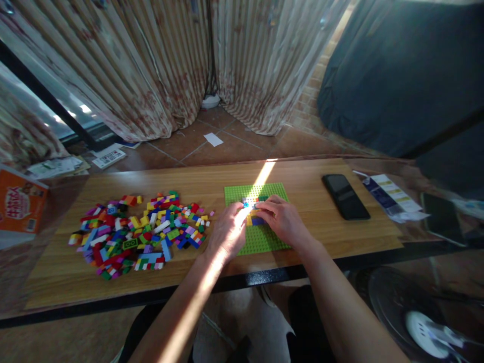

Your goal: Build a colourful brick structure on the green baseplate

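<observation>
A green studded baseplate lies on the table between my hands, with several toy bricks on it. Blue and yellow bricks show below my fingers, and a few red and dark ones are partly covered. My left hand is closed, its fingertips at a small light-blue toy brick in bright sunlight. From the other side, my right hand reaches over the plate with thumb and fingers pinched together near the same spot. What sits in that pinch is too small and glaring to make out.
A large loose pile of coloured toy bricks spreads over the left of the wooden table. A black phone lies to the right. An orange box stands beyond the left end; papers lie past the right side.
</observation>
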A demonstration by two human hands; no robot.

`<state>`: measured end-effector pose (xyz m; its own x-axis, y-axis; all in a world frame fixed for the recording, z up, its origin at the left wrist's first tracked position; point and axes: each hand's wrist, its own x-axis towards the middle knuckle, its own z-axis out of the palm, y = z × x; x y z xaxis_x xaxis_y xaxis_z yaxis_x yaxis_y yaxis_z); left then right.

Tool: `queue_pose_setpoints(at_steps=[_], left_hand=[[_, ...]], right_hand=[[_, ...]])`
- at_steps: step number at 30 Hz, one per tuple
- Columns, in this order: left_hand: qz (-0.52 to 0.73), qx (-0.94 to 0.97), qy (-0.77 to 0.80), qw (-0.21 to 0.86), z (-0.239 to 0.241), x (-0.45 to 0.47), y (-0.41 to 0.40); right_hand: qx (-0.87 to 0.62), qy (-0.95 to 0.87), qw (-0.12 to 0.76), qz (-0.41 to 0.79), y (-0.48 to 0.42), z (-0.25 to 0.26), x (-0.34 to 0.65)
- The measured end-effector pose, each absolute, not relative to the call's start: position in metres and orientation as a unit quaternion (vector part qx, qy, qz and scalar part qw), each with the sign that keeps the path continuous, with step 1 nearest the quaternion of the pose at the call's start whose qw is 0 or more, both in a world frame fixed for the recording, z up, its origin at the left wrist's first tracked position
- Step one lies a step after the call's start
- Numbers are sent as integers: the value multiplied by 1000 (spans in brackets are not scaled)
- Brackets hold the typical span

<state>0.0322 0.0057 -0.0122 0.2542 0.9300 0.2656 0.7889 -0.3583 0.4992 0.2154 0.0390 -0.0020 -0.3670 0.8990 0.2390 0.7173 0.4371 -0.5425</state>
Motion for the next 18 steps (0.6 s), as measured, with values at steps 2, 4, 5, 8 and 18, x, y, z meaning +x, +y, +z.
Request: queue_pose_setpoints(at_steps=[2,4,5,8,18], left_hand=[[274,787,538,125,-15,32,5],[283,794,527,112,-18,32,5],[285,797,523,104,-20,32,4],[288,804,513,88,-25,33,4],[173,802,568,67,-7,47,-11]], right_hand=[[-515,-786,276,202,40,-4,216],[-524,-766,292,230,42,-6,217],[-527,-758,299,240,43,-7,218],[-545,-734,315,254,46,-9,217],[-584,-716,313,217,46,-7,207]])
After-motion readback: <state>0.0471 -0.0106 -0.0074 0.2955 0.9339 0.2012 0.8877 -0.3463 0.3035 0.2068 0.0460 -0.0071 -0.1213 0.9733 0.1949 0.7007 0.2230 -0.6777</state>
